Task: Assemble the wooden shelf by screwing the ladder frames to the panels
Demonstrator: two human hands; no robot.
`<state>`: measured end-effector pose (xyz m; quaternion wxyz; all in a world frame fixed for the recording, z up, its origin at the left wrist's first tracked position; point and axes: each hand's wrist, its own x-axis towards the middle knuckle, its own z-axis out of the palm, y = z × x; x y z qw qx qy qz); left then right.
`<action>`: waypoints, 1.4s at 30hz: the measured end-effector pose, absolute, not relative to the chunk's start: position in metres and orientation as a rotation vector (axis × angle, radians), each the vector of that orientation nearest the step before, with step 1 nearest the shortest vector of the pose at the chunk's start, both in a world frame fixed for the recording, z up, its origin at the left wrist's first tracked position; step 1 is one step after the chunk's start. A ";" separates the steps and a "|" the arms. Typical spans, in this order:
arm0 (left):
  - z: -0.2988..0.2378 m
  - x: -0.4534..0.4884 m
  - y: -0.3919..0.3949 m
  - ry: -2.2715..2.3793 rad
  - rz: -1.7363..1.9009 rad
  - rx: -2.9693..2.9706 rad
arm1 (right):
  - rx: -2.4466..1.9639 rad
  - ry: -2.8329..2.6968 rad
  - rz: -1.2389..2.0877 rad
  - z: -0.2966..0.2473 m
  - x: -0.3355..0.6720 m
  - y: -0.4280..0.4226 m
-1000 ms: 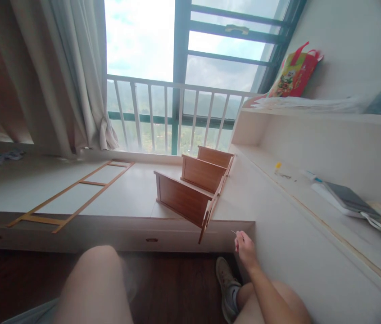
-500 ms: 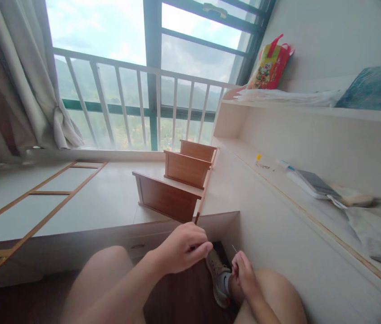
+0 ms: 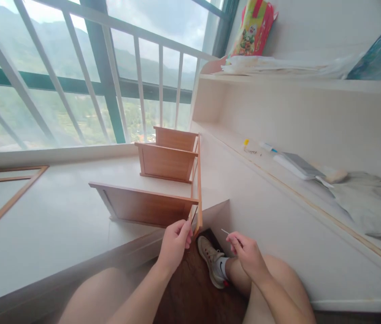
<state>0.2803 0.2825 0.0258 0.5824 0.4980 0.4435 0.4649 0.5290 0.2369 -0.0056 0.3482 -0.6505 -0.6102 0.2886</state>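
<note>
My left hand (image 3: 176, 243) is closed in a pinch at the near end of a brown wooden shelf unit (image 3: 143, 204), against its slim side rail. What sits between thumb and forefinger is too small to make out. The unit lies on a white surface, its several panels standing up from the rail. My right hand (image 3: 246, 249) is closed around a thin metal rod (image 3: 224, 231), whose tip sticks out to the left, apart from the wood.
A loose wooden frame (image 3: 11, 204) lies on the white surface (image 3: 69, 225) at left. On the right-hand ledge are a yellow-handled item (image 3: 246, 142), a grey box-like item (image 3: 300, 164) and cloth (image 3: 373, 202). A red bag (image 3: 256, 29) stands above. A railing (image 3: 136, 33) fronts the window.
My view has turned right and come closer to the shelf unit. My left hand has moved up against its near end. My right hand has risen slightly with the rod.
</note>
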 end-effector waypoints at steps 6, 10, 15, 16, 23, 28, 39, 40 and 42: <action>0.031 0.285 0.288 1.036 1.157 1.057 | -1.599 -1.657 0.517 0.054 0.490 0.258; 0.045 0.274 0.287 1.080 1.279 1.364 | -1.565 -1.749 0.426 0.077 0.481 0.269; 0.053 0.271 0.290 1.103 1.436 1.447 | -1.533 -1.897 0.282 0.085 0.479 0.281; 0.054 0.272 0.291 1.085 1.442 1.414 | -1.523 -1.914 0.266 0.084 0.478 0.284; 0.062 0.277 0.303 1.051 1.263 1.506 | -1.474 -1.940 0.257 0.072 0.476 0.297; 0.068 0.276 0.314 1.208 1.181 1.635 | -1.463 -1.938 0.242 0.072 0.473 0.299; 0.060 0.283 0.319 1.185 1.231 1.605 | -1.451 -1.920 0.231 0.069 0.472 0.301; 0.059 0.283 0.320 1.182 1.233 1.606 | -1.446 -1.921 0.232 0.069 0.472 0.301; 0.057 0.283 0.321 1.176 1.237 1.609 | -1.432 -1.930 0.234 0.068 0.473 0.302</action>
